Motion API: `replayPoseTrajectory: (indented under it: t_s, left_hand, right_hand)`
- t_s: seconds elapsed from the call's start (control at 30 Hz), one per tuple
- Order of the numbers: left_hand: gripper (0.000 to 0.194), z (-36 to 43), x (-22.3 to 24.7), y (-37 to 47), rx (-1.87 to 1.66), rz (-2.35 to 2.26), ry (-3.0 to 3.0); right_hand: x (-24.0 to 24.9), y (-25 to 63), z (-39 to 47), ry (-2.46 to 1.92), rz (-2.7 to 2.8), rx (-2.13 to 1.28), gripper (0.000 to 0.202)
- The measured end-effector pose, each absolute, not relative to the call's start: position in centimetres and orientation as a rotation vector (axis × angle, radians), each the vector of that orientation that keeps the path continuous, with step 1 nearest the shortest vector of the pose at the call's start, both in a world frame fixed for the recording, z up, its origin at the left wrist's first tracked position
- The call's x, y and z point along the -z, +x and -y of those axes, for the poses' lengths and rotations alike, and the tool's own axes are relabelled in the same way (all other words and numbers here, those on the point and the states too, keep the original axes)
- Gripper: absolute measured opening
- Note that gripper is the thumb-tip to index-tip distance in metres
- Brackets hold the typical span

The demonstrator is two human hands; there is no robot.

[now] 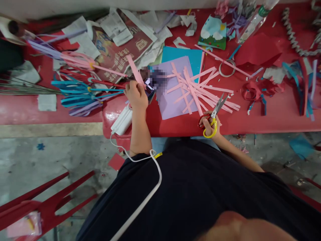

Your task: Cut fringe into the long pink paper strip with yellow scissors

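Observation:
Pinched in my left hand (136, 94) is a wide pink paper strip (134, 68), which sticks up and to the left. My right hand (212, 125) grips scissors (218, 106) with one red and one yellow handle, blades slightly apart and pointing away from me. Many narrow pink strips (197, 90) lie crossed in a loose heap between my hands. Beneath them are a lilac paper sheet (167, 108) and a blue sheet (173, 53). A dark phone-like object (149, 86), partly blurred, sits just right of my left hand.
A white power bank (122, 121) with a cable lies at the table's front edge. Blue paper tassels (75, 92) and newspaper (122, 43) spread on the left. A tape roll (227, 68), a plastic bottle (255, 21) and red paper scraps (253, 91) lie on the right.

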State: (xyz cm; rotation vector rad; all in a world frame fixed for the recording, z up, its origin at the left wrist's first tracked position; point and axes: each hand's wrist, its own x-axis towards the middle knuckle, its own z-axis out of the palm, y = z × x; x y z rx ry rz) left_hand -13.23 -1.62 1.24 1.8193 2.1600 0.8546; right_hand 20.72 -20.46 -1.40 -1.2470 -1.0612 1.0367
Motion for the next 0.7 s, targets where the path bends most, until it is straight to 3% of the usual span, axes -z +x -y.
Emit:
replayPoseTrajectory:
  t_s: [0.47, 0.7]
  left_hand:
    - [0.032, 0.5, -1.1, -12.8, -0.871, -2.099, 1.691]
    - [0.031, -0.7, -2.6, -11.9, -0.719, -2.006, 1.779]
  right_hand:
    - [0.3, 20.7, 20.7, -1.317, 1.059, -1.110, 0.046]
    - [0.4, 20.6, 20.7, -1.297, 1.054, -1.098, 0.042]
